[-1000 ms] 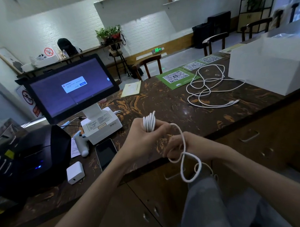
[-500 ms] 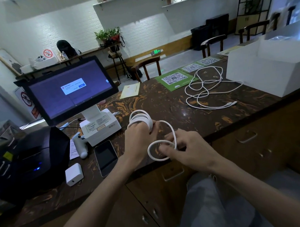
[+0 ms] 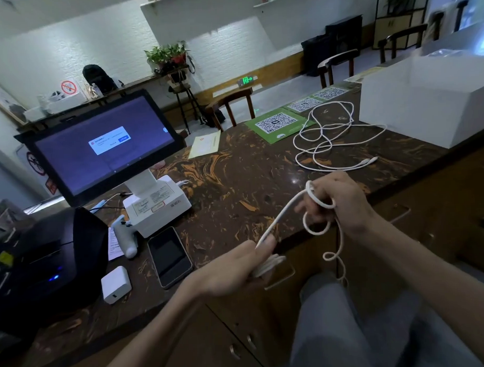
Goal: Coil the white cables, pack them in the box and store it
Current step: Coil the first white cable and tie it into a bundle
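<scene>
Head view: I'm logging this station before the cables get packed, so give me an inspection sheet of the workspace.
Surface: dark marbled counter, drawers below its front edge.
Job's things: white box at the far right of the counter; loose white cable lying uncoiled beside it.
Clutter: phone, white charger, QR code mats, paper slip.
Hands: left hand grips finished loops; right hand holds the held cable, a loop round its fingers.
Cables: the held cable's tail hangs below the counter edge; thin leads run behind the touchscreen terminal.
Surroundings: black printer at left, wooden chairs behind, potted plant on a shelf.
</scene>
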`<state>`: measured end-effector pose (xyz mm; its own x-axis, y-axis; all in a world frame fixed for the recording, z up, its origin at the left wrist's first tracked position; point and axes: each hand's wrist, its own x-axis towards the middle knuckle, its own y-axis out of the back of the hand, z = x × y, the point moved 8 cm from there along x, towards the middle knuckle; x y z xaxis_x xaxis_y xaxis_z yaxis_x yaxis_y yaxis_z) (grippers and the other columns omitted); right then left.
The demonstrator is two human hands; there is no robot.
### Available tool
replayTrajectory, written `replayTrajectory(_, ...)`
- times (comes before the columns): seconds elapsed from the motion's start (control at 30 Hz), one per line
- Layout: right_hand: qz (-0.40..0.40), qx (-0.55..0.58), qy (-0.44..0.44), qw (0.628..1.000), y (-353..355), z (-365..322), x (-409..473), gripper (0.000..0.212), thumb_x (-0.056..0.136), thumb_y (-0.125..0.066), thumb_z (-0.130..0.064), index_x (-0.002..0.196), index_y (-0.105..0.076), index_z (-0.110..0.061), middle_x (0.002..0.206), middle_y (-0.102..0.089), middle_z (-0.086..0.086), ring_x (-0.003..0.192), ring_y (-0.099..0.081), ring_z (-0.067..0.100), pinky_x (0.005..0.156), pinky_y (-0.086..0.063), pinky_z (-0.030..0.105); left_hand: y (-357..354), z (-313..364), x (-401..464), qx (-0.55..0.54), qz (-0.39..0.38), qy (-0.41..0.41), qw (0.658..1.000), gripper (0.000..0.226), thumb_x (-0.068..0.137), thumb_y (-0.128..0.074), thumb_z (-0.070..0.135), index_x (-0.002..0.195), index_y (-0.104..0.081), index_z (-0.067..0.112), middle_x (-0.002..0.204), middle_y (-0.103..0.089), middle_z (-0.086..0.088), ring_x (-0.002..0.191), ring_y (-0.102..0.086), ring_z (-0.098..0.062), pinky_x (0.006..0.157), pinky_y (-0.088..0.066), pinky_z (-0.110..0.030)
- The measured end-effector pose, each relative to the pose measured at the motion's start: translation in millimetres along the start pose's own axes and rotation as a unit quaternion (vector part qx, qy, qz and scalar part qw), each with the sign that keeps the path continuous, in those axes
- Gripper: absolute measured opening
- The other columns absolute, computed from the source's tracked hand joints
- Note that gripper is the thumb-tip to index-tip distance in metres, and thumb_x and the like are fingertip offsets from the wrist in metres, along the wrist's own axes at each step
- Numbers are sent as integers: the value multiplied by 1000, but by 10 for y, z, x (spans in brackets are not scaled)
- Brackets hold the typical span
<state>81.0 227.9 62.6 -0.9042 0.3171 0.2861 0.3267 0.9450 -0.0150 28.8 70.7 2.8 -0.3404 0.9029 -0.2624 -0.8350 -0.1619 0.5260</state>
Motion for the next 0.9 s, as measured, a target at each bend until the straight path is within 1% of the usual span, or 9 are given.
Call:
replayTrajectory(0.07,-19,49,-50,997,-8,167,0,32,76,-42,-18,63,-61,4,40,-35,5,36,-39,18,52,-43,32,-137,150,-22,-113,-59,-20,992,70,77,-26,90,54,-47,28,35,-40,11,32,-34,-8,48,-37,-26)
replayTrajectory(0.13,-37,99,-108,989,-100,367,-39,47,97,-34,-31,73,-60,1,43,-30,-3,36,-30,10,46,-42,25,-173,423,-91,-241,-88,-121,959,67,95,-25,68,49,-48,24,39,-33,7,34,-25,-17,40,-21,-32)
replayTrajectory(0.23,-39,105,-200,973,-280,665,-159,78,101,-13,-60,69,-60,-7,46,-33,-3,37,-28,8,36,-26,15,27,592,-88,-368,29,-191,910,60,98,-32,50,49,-46,17,39,-29,4,35,-19,-19,43,-8,-36)
replayTrajectory(0.33,-49,101,-221,969,-447,821,-240,88,91,-5,-73,81,-59,-3,45,-36,-3,36,-30,8,36,-23,16,240,508,11,-477,145,-183,847,62,100,-24,49,50,-44,18,38,-27,6,38,-17,-14,57,-4,-38)
replayTrajectory(0.47,-42,101,-260,959,-495,885,-374,91,86,-5,-77,93,-60,-5,48,-33,-6,37,-27,7,44,-24,23,359,304,65,-656,203,-198,699,51,97,-21,40,60,-46,14,45,-27,3,44,-23,-12,51,-25,-27)
replayTrajectory(0.53,-47,100,-290,950,-474,904,-488,98,82,-9,-81,104,-62,-1,51,-32,-5,40,-26,8,43,-31,22,323,228,70,-673,234,-201,672,45,95,-19,34,66,-46,13,50,-29,1,48,-27,-14,53,-31,-27)
replayTrajectory(0.67,-93,61,-333,936,-445,906,-773,93,81,-20,-83,91,-68,-4,57,-32,-3,44,-28,10,40,-41,21,176,151,81,-635,273,-200,695,40,103,-23,33,85,-51,10,64,-39,-3,64,-40,-17,69,-33,-30)
replayTrajectory(0.77,-132,-115,-250,952,-363,757,-875,69,92,-36,-70,72,-70,-13,57,-45,-2,51,-44,13,53,-45,26,56,90,72,-546,291,-192,762,39,103,-30,41,95,-53,10,69,-48,-1,72,-49,-16,74,-42,-27)
replayTrajectory(0.9,-161,-269,-164,935,-343,525,-998,38,99,-53,-41,71,-71,-21,59,-62,0,48,-50,10,49,-41,24,-74,-25,21,-421,351,-159,821,41,98,-29,44,100,-53,10,72,-52,1,73,-52,-15,76,-46,-27)
